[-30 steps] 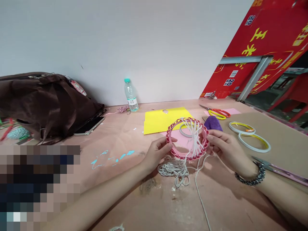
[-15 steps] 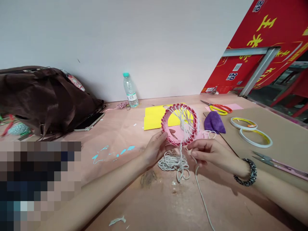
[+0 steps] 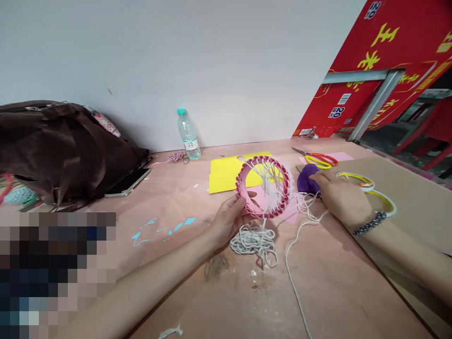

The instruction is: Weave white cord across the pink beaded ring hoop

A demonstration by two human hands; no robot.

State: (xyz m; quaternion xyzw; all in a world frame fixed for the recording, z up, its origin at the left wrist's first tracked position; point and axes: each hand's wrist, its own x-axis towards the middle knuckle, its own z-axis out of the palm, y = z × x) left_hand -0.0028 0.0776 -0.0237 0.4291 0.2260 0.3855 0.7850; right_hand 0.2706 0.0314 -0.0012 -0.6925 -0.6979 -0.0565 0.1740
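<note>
My left hand (image 3: 228, 221) holds a round pink-and-red loom ring (image 3: 287, 188) upright by its lower left edge, with its thumb inside the ring. White cords (image 3: 270, 181) are strung across the ring and run down into a loose white cord pile (image 3: 253, 244) on the table below it. My right hand (image 3: 342, 197) lies to the right, its fingers resting on a purple cloth pad (image 3: 306, 181). A loop of white cord (image 3: 303, 207) trails just below those fingers, not held.
A yellow card sheet (image 3: 229, 174) and pink paper (image 3: 268, 200) lie behind the ring. Red-handled scissors (image 3: 319, 160) and tape rolls (image 3: 383, 202) lie to the right. Farther left are a brown bag (image 3: 67, 150), a phone (image 3: 127, 182) and a water bottle (image 3: 188, 136).
My right hand has let go of the cord and moved right onto the purple pad. The ring stays in my left hand, and the loose cord now lies on the table.
</note>
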